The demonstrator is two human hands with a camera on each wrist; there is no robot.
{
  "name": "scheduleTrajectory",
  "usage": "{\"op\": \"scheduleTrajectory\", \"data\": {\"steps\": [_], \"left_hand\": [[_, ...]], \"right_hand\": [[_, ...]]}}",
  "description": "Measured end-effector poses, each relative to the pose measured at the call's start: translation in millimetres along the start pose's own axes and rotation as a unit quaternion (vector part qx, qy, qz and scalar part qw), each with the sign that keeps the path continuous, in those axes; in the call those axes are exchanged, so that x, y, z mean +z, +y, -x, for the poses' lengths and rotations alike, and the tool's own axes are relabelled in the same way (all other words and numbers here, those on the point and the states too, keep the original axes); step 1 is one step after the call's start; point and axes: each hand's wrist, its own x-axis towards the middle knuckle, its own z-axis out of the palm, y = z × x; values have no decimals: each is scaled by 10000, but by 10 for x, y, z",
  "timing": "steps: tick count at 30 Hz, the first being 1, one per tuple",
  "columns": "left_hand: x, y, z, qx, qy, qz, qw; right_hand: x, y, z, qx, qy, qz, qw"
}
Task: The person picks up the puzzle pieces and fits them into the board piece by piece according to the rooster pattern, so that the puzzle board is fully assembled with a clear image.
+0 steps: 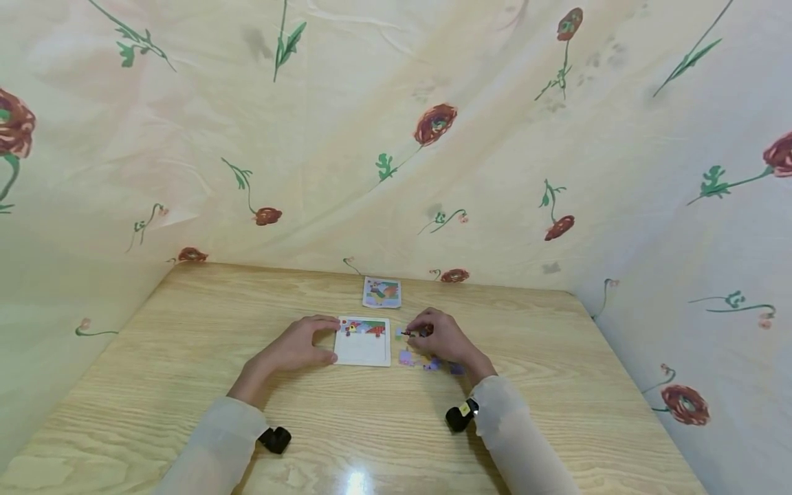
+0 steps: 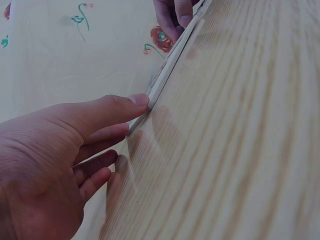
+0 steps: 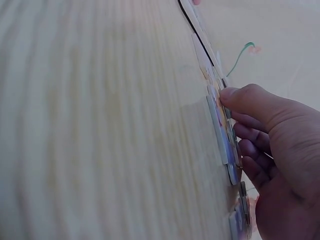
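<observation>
A white jigsaw tray [image 1: 363, 350] lies on the table, with colourful picture pieces joined along its top row and its lower part bare white. My left hand [image 1: 304, 344] holds the tray's left side, thumb near the lower corner and fingertips near the upper one. In the left wrist view the thumb [image 2: 137, 100] rests on the tray's thin edge. My right hand [image 1: 441, 335], just right of the tray, pinches a small dark-patterned jigsaw piece [image 1: 406, 334] between thumb and fingers. Loose purple jigsaw pieces [image 1: 405, 357] lie below that hand.
Behind the tray lies a square picture card [image 1: 381, 293] showing a colourful cartoon. Another loose piece [image 1: 456, 368] sits by the right wrist. Flower-printed cloth [image 1: 346, 227] hangs along the back and sides of the wooden table [image 1: 346, 419].
</observation>
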Motion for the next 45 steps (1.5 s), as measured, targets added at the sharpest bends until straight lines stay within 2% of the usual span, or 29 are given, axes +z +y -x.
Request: {"op": "scheduleTrajectory", "data": {"steps": [10, 23, 38, 45], "left_hand": [[8, 0, 5, -40, -12, -17, 10000], [12, 2, -6, -33, -25, -37, 10000], [-7, 4, -14, 4, -6, -86, 10000], [-8, -11, -19, 60, 6, -124, 9999]], "right_hand": [[18, -48, 12, 2, 104, 104, 9999], [99, -190, -84, 87, 166, 155, 9997], [250, -455, -249, -474, -179, 98, 9987], [388, -561, -300, -562, -240, 58, 9981]]}}
